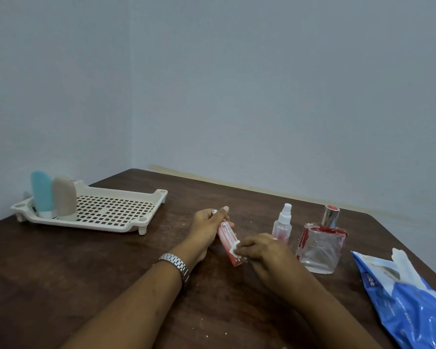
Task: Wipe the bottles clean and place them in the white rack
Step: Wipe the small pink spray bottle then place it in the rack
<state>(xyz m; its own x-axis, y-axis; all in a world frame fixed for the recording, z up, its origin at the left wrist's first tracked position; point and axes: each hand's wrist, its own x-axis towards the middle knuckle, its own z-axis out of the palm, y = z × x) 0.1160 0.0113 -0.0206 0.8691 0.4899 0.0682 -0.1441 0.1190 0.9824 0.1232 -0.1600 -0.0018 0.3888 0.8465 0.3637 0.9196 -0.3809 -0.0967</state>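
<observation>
Dark wooden desk (61, 268), grey wall (237, 84). Left of the slim pink bottle (226, 235), a perforated white rack (98, 225) holds a blue tube (41, 190) and a beige tube (64, 197). The left hand (207, 225) grips the bottle's top; the right hand (259, 250) pinches a white pad (235, 248) against it. To its right stand a spray bottle (282, 222), a square glass bottle (320, 245) and a crinkled blue packet (408, 303).

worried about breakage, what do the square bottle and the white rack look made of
The square bottle is likely clear glass: glossy, thick see-through walls under red smears. The white rack looks like moulded matte plastic: perforated grid floor, stubby feet.
</observation>
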